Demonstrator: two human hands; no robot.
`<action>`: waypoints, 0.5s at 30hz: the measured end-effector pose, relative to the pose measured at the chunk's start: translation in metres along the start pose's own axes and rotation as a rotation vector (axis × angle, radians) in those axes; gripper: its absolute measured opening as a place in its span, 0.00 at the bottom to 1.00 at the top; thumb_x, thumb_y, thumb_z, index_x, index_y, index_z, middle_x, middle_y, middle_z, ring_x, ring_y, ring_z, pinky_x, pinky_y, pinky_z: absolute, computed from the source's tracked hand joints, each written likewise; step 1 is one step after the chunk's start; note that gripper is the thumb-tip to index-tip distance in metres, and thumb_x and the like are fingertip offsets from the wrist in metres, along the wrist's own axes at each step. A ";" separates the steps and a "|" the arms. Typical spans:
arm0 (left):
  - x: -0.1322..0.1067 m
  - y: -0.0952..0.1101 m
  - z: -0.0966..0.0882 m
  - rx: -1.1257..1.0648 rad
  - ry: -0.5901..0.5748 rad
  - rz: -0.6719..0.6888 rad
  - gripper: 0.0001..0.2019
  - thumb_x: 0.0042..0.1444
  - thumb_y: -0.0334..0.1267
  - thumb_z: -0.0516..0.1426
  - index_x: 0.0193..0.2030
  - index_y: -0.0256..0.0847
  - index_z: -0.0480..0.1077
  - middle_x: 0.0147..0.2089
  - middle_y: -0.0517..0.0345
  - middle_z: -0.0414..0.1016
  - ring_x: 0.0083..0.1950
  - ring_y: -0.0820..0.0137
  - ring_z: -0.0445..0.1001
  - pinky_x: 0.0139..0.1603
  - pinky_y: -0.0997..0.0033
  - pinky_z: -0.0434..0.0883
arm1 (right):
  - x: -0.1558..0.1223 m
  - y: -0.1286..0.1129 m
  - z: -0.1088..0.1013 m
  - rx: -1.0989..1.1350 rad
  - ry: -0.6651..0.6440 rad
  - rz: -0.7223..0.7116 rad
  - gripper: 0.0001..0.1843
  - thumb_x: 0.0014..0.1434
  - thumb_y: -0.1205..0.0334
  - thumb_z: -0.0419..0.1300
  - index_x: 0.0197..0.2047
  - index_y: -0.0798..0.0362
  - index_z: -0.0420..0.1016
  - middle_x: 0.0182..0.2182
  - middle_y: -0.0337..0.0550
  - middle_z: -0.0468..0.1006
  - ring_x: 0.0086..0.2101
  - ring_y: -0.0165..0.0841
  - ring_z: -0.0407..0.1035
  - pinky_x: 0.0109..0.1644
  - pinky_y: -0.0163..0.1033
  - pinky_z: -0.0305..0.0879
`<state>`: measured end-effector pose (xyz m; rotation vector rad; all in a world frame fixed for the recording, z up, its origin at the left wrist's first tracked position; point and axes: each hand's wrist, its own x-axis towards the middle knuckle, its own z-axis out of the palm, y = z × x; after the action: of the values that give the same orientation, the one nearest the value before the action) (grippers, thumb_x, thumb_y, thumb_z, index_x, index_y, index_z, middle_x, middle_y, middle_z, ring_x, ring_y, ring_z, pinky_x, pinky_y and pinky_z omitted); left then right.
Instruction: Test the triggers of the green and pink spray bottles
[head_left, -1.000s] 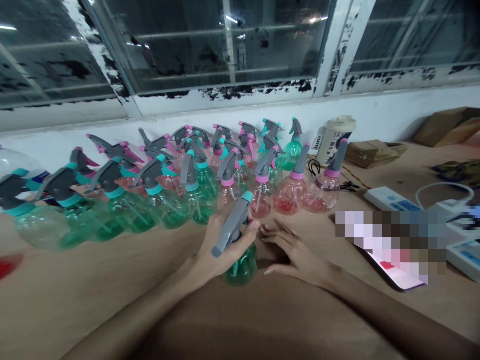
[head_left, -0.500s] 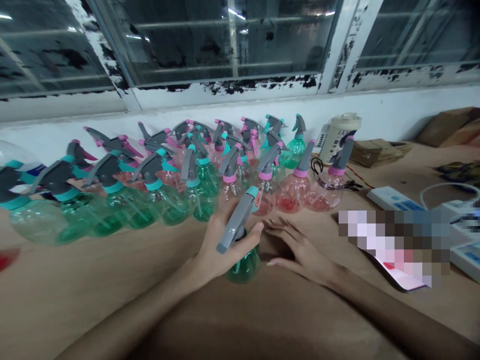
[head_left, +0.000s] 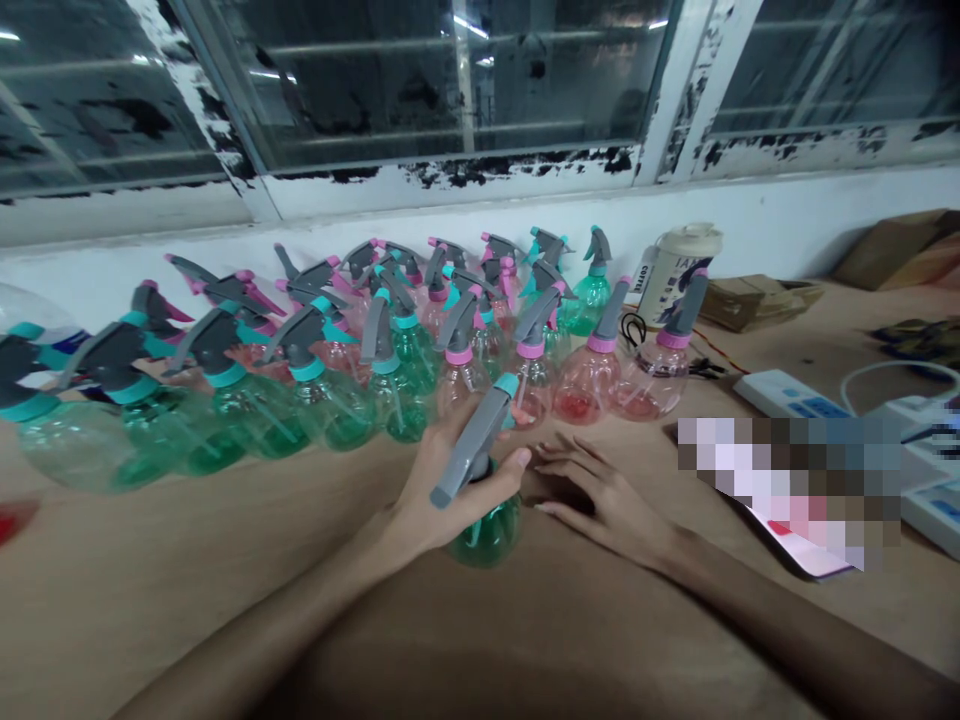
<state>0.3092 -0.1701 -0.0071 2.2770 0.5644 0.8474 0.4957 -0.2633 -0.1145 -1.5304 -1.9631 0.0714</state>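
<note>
A green spray bottle [head_left: 486, 525] with a grey trigger head and turquoise nozzle stands in front of me. My left hand [head_left: 442, 490] is wrapped round its neck, just under the head, and hides part of the collar. To the right of the bottle, my right hand [head_left: 611, 500] rests low over the table, fingers apart and holding nothing; a small gap separates it from the bottle. Behind both hands stand more spray bottles, among them a green one [head_left: 405, 408] with a turquoise collar and a pink one [head_left: 585, 385] with a pink collar.
Rows of green and pink spray bottles line the wall below the windows. A paper cup [head_left: 679, 275] stands at the back right. Nearer lie a phone [head_left: 814, 550], partly pixelated, and a white power strip [head_left: 784, 395] with cables. Brown packaging [head_left: 757, 300] lies farther back.
Almost nothing differs. The fingers of my right hand have shifted slightly, while my left hand keeps its hold on the green spray bottle in the same place.
</note>
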 end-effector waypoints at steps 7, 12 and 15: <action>-0.002 0.008 0.000 0.006 0.028 -0.033 0.04 0.54 0.38 0.53 0.32 0.41 0.65 0.23 0.63 0.68 0.22 0.75 0.65 0.23 0.75 0.64 | -0.001 0.001 0.001 -0.007 0.022 0.003 0.19 0.57 0.54 0.56 0.51 0.48 0.67 0.50 0.45 0.73 0.56 0.41 0.59 0.61 0.59 0.52; 0.000 0.005 0.001 0.009 -0.001 -0.041 0.06 0.55 0.39 0.52 0.36 0.41 0.67 0.20 0.65 0.64 0.20 0.74 0.63 0.22 0.73 0.64 | -0.002 0.001 0.002 -0.025 0.012 0.009 0.18 0.58 0.54 0.56 0.51 0.49 0.66 0.50 0.45 0.72 0.58 0.41 0.57 0.62 0.59 0.52; 0.001 0.001 0.003 0.004 0.024 0.003 0.12 0.55 0.39 0.53 0.45 0.41 0.67 0.26 0.62 0.69 0.23 0.73 0.67 0.26 0.71 0.67 | -0.002 0.002 0.003 -0.043 0.007 0.022 0.21 0.58 0.53 0.56 0.52 0.51 0.65 0.51 0.47 0.71 0.59 0.42 0.54 0.61 0.59 0.52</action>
<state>0.3123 -0.1712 -0.0080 2.2744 0.5740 0.8773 0.4958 -0.2638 -0.1186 -1.5775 -1.9548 0.0334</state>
